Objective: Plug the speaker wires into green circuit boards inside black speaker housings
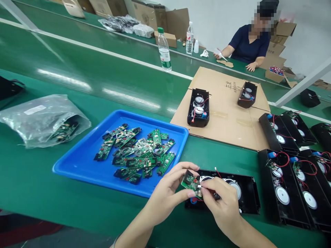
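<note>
Between the fingers and thumb of my left hand (169, 193) is a green circuit board (190, 182) with black and red parts on it. My right hand (224, 199) pinches a small white wire connector (199, 186) at the board's edge; whether it is fully seated cannot be made out. Under both hands lies an open black speaker housing (248, 193) with two round speakers, partly covered by my fingers. A blue part (193, 200) shows at its left end. Left of my hands, a blue tray (82, 175) holds several similar circuit boards (141, 162).
A plastic bag (43, 117) of boards lies at left. Cardboard (227, 117) bears two speaker housings (198, 117); several more housings (281, 196) stand at right. A water bottle (164, 51) stands beyond the tray. Across the line sits a co-worker (248, 44) holding a white object.
</note>
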`<state>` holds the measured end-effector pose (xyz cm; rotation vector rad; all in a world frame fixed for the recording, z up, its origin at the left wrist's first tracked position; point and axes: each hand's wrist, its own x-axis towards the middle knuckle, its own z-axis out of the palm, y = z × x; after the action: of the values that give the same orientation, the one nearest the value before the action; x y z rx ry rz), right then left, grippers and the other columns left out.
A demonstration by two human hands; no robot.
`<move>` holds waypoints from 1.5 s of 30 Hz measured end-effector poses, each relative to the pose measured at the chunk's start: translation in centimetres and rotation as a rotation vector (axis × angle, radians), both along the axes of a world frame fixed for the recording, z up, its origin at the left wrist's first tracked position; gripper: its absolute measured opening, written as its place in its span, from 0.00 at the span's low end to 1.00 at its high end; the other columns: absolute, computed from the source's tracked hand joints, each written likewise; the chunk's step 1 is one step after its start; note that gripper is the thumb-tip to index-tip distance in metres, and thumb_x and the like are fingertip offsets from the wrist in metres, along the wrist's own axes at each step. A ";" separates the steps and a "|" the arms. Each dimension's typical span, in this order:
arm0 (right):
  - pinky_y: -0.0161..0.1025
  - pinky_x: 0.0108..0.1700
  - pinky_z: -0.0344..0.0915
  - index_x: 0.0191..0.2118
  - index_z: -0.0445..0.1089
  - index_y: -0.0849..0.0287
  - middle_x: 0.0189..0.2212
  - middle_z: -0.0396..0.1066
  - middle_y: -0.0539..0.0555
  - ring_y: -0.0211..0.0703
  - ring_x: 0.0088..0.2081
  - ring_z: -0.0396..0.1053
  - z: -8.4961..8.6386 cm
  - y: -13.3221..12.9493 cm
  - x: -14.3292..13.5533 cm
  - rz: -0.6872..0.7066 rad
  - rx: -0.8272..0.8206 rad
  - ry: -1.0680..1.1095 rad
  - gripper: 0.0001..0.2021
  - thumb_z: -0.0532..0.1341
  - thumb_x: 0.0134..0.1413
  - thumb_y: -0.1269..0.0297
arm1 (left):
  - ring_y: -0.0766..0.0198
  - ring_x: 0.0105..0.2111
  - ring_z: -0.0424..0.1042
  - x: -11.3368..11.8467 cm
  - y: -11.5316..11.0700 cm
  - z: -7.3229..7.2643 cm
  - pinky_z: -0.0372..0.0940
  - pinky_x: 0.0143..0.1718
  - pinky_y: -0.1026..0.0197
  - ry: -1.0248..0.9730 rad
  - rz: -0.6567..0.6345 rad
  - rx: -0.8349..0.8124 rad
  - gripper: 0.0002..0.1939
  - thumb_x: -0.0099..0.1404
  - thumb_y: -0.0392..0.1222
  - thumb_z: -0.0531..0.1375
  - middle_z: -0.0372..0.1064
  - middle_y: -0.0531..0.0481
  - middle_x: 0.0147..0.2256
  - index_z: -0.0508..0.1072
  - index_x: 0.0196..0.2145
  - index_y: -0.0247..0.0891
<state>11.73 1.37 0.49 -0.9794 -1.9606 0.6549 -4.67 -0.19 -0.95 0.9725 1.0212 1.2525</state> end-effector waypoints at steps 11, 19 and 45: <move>0.33 0.24 0.64 0.38 0.71 0.61 0.22 0.68 0.51 0.36 0.23 0.66 -0.6 -0.8 -0.1 0.045 0.182 -0.091 0.09 0.53 0.60 0.75 | 0.60 0.25 0.72 -0.3 -0.6 0.9 0.68 0.32 0.60 -0.117 -0.107 -0.270 0.21 0.46 0.54 0.70 0.75 0.49 0.24 0.80 0.34 0.37; 0.37 0.22 0.56 0.38 0.71 0.68 0.20 0.66 0.53 0.38 0.21 0.60 -0.4 -0.5 0.2 0.149 0.324 -0.252 0.10 0.52 0.62 0.76 | 0.60 0.23 0.68 0.0 -0.7 1.7 0.67 0.27 0.60 0.091 -0.106 -0.348 0.14 0.47 0.50 0.67 0.70 0.50 0.20 0.76 0.24 0.36; 0.66 0.52 0.54 0.49 0.64 0.61 0.54 0.61 0.66 0.64 0.53 0.59 -1.3 -0.3 7.2 -0.059 -0.160 -0.789 0.35 0.71 0.33 0.51 | 0.59 0.34 0.75 2.1 -2.3 0.9 0.70 0.35 0.60 -0.041 -0.353 -0.475 0.15 0.49 0.45 0.68 0.75 0.50 0.34 0.71 0.34 0.41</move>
<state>18.91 1.03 -0.85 -1.5543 -2.5604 0.4207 -2.57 -2.46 -0.06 0.7111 1.0015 0.6918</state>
